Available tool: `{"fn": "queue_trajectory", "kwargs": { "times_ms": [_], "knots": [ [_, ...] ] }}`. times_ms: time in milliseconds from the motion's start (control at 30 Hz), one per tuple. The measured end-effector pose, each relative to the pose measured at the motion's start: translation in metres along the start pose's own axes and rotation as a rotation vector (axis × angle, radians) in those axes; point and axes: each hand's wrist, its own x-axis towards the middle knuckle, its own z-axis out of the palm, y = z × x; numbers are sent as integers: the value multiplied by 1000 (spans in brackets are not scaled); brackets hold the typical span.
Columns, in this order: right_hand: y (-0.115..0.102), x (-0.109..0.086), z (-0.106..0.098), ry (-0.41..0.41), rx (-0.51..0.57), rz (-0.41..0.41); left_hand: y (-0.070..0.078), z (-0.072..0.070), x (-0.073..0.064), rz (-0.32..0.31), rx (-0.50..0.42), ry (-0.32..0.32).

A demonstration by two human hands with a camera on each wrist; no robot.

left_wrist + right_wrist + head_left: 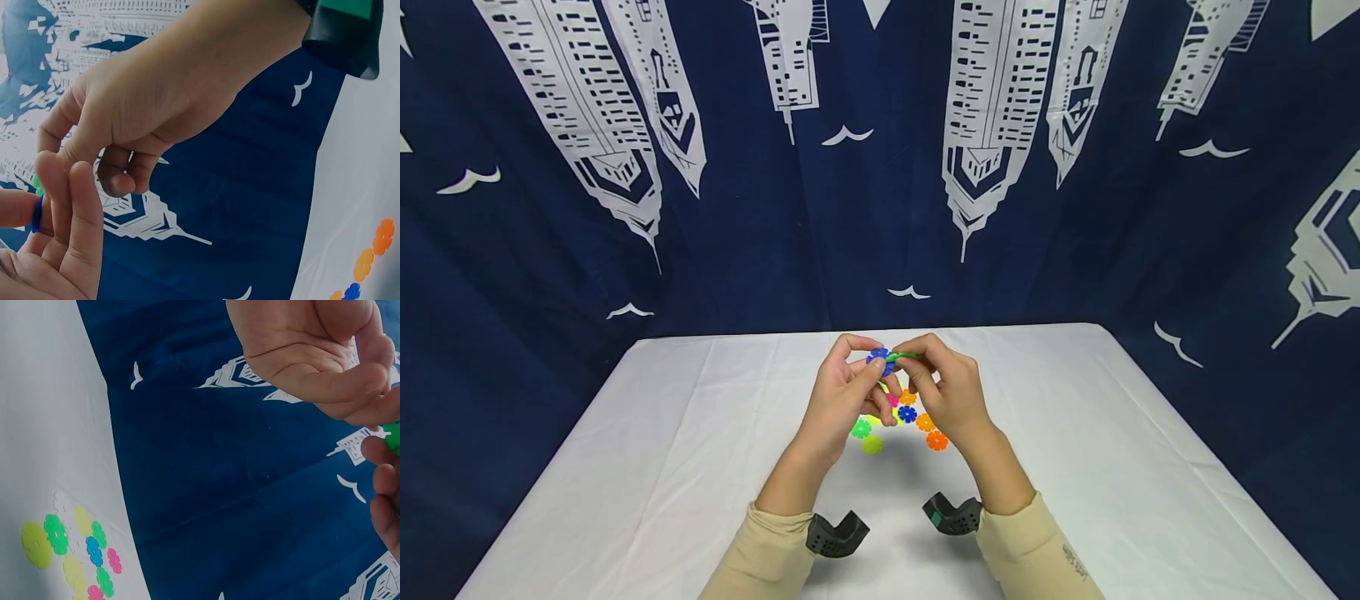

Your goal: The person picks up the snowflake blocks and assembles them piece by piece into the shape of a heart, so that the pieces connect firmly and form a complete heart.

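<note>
In the head view, my left hand pinches a blue flower-shaped plastic disc between thumb and index finger. Close beside it, my right hand pinches a green flower-shaped disc, seen nearly edge-on. The two discs meet between the hands above the table; whether their slots interlock cannot be made out. From the left wrist, the blue disc shows as a thin edge between the left fingers. The right wrist view catches only part of the green disc at its edge, by the right fingertips.
On the white-covered table, below the hands, lie several loose discs, among them an orange disc, a blue one and a yellow-green one. A dark blue printed curtain hangs behind. Black camera mounts sit at both wrists.
</note>
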Motion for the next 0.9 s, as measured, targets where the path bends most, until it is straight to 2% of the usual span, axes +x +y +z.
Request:
{"fn": "queue_trajectory", "kwargs": {
  "times_ms": [267, 567, 700, 900],
  "knots": [
    [-2, 0, 0, -31, 19, 42, 1, -5, 1, 58, 67, -2],
    [0, 0, -3, -90, 19, 109, -2, -9, 3, 79, 100, 42],
    [8, -1, -4, -136, -7, 202, -2, -11, 4, 99, 99, 60],
    [36, -17, 4, -243, -65, 466, -1, -11, 2, 93, 102, 68]
  ]
}}
